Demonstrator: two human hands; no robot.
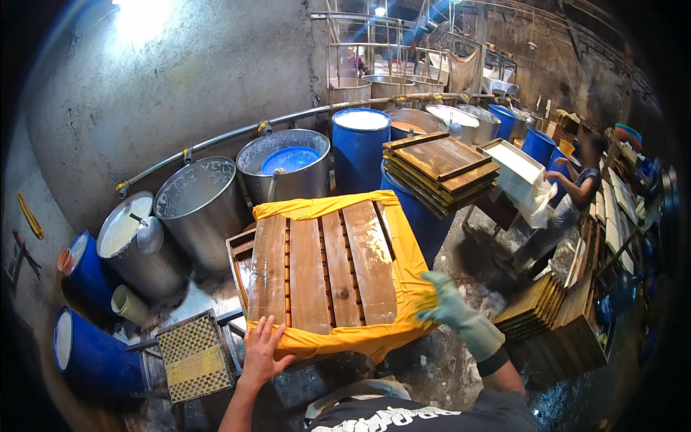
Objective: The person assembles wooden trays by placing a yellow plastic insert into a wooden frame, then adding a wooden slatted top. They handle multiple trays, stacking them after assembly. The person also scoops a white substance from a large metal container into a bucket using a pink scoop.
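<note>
In front of me lies a wooden slatted board (306, 277) with wide brown planks. Yellow cloth (409, 255) is draped around it, covering its far, right and near edges. My bare left hand (263, 354) rests at the near left corner with its fingers spread over the cloth and the board's edge. A pale green glove covers my right hand (453, 308), which is at the cloth's right side near the front corner. Its fingers look stretched apart and are somewhat blurred against the yellow. A wooden frame edge (236, 277) sticks out under the board on the left.
Steel vats (205, 209) and blue drums (360, 155) line the wall. Stacked wooden boards (440, 169) sit on a drum to the right. A woven-top stool (194, 358) stands at left. Another person (568, 201) works beside a white block (512, 173). More boards (536, 309) are piled at right.
</note>
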